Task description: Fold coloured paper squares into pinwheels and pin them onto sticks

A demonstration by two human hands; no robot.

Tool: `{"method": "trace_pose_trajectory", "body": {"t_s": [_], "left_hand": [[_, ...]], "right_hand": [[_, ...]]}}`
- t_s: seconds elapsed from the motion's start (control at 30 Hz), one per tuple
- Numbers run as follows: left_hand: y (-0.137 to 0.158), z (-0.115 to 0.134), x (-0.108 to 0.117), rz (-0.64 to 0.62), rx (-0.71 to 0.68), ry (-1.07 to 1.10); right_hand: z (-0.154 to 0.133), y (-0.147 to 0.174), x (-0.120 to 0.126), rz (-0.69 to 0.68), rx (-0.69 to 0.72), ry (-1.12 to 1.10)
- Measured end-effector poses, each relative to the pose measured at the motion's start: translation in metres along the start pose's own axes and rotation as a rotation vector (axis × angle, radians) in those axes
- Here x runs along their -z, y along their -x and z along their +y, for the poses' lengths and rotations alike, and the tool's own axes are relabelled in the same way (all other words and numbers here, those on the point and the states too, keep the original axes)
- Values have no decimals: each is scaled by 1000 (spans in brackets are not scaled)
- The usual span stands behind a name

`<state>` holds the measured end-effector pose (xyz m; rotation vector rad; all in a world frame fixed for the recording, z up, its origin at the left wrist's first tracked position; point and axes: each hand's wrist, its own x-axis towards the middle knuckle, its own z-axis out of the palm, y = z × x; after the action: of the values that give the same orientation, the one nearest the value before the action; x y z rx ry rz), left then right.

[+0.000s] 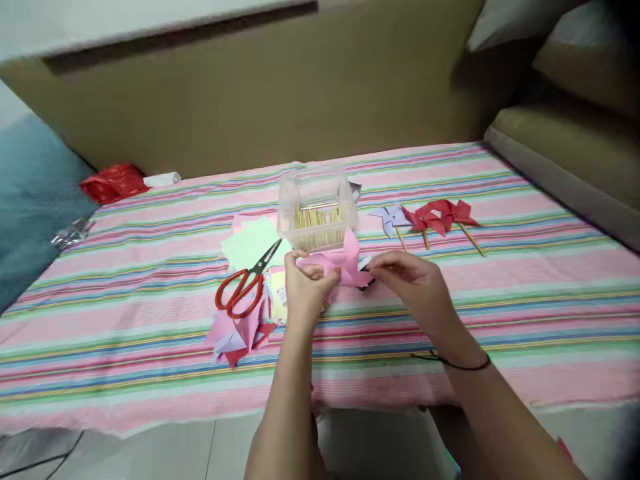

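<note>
Pinwheel of folded pink paper (350, 258) sits between our two hands, just on the near side of a clear rectangular plastic box (286, 223). The left hand (306, 287) has its grip clamped on the paper's left part; the right hand (413, 281) has thumb and fingertips together, seemingly pinched on a small white piece (365, 263) at its right edge, which we cannot identify. Squeezing too hard could crease the blades, and an uneven pull from our right could tear the edge or let folds slip. Slender tan sticks (320, 219) lie in the box, so a bump from our knuckles could jostle them. Red-handled metal scissors (259, 268) rest near our left fingers, where a careless reach could catch the blades. Farther right, one lavender paper pinwheel (393, 217) and two red paper pinwheels (453, 212) lie on the striped cloth (150, 313); a sweeping forearm could crush them.
</note>
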<state>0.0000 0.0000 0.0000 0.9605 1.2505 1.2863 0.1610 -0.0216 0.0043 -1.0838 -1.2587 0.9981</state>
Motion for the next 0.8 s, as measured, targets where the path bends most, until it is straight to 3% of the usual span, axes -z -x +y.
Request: {"method": "trace_pose_trajectory", "body": {"t_s": [0.13,0.4,0.57,0.8], "left_hand": [[1,0,-2,-3,-27,-6],[6,3,-9,-63,-97,98],[8,5,-11,-55,-100,116],[9,5,-10,-73,-103,144]], "right_hand": [[5,7,-12,14,-38,35],[3,10,-20,121,52,117],[2,7,-21,148,180,188],[5,6,-20,148,176,272]]}}
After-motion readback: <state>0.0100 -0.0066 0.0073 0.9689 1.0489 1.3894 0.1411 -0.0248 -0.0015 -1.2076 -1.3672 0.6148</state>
